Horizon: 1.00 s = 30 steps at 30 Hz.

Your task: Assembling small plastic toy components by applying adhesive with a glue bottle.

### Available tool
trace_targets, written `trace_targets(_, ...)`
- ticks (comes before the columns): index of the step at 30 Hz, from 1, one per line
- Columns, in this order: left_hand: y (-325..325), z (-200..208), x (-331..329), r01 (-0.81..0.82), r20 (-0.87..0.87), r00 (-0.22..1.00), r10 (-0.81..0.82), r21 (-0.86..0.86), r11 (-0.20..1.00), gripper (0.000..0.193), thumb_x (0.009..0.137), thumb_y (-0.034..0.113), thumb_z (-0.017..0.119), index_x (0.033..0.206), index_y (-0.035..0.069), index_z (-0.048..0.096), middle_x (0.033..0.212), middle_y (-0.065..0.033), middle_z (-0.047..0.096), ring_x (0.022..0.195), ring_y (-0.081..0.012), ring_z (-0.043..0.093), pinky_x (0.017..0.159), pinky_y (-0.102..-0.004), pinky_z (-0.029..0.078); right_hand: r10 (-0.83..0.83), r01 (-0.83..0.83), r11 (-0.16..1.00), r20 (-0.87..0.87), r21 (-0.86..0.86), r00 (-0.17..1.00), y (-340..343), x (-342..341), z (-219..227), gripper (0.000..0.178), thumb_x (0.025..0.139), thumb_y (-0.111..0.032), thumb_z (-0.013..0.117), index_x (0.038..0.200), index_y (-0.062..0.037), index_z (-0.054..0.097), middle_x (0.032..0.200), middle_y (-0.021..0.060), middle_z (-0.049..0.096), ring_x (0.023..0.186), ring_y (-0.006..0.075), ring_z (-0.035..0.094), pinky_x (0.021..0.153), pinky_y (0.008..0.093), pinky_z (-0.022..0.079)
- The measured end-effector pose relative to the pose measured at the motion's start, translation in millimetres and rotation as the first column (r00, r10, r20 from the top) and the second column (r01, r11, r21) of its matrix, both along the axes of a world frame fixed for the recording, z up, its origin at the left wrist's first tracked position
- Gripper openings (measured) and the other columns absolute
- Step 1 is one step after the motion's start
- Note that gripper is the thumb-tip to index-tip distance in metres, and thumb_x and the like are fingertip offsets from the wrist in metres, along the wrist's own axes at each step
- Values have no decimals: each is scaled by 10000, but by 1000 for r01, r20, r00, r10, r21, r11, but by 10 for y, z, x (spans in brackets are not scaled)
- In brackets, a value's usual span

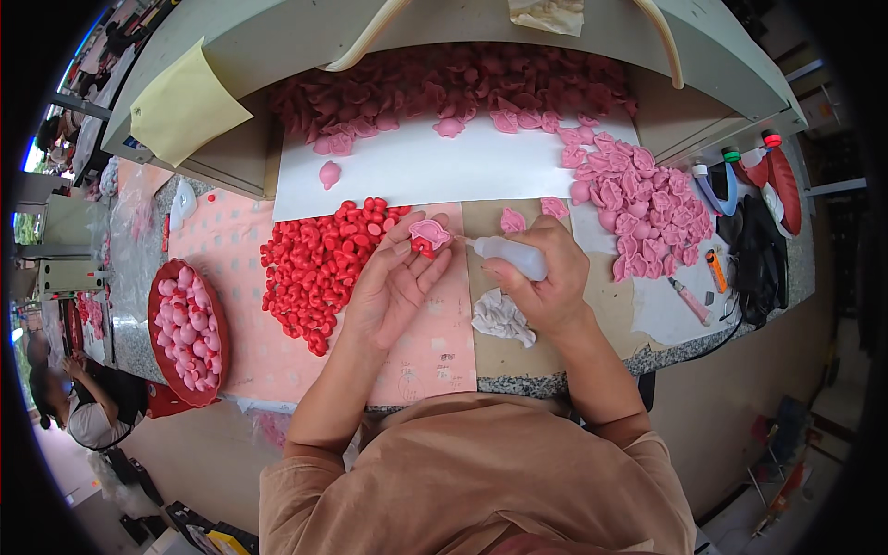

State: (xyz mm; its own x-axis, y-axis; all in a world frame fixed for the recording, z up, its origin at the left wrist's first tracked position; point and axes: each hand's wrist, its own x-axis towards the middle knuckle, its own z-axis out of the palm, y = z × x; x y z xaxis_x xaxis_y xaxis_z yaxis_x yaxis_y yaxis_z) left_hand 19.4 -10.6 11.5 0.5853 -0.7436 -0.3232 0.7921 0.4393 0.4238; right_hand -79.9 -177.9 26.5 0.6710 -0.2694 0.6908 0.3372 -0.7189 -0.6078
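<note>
Left hand (393, 282): fingers hold a pink, ruffled moulded piece (431, 229) with a glossy red part (423, 247) above the speckled grey desk (523, 385). Right hand (557, 277): fingers wrapped round a translucent white squeeze bottle (514, 257), nozzle (468, 241) near the piece.

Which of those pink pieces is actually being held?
The frilled pink piece in the left hand, against a red piece, near the squeeze bottle; no other is held.
</note>
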Motion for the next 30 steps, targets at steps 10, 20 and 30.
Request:
trace_targets(10, 10, -6, 5, -17, -19, 1000, 17, 1, 1000, 448, 878, 84, 486, 1301, 8, 357, 1247, -142, 481, 1160, -255, 496, 1023, -383, 396, 2, -2, 1000, 1, 0, 1000, 4, -3, -5, 280, 713, -164, 738, 859, -8, 557, 709, 99, 533, 581, 191, 486, 524, 280, 394)
trace_targets(20, 12, -21, 0, -10, 38, 999, 10, 10, 1000, 422, 884, 72, 474, 1290, 8, 378, 1250, -132, 482, 1172, -252, 485, 1032, -386, 387, -18, 18, 999, 5, -31, 1000, 14, -2, -6, 270, 709, -159, 740, 848, -8, 565, 712, 94, 534, 580, 190, 485, 530, 288, 396)
trace_targets(30, 14, -29, -3, -19, 38, 999, 19, 10, 1000, 414, 881, 71, 477, 1282, 13, 388, 1260, -135, 478, 1175, -253, 482, 1033, -394, 384, 2, -2, 1000, -6, 4, 1000, 21, -7, -3, 270, 718, -160, 737, 853, -6, 560, 695, 88, 532, 575, 183, 480, 520, 279, 390)
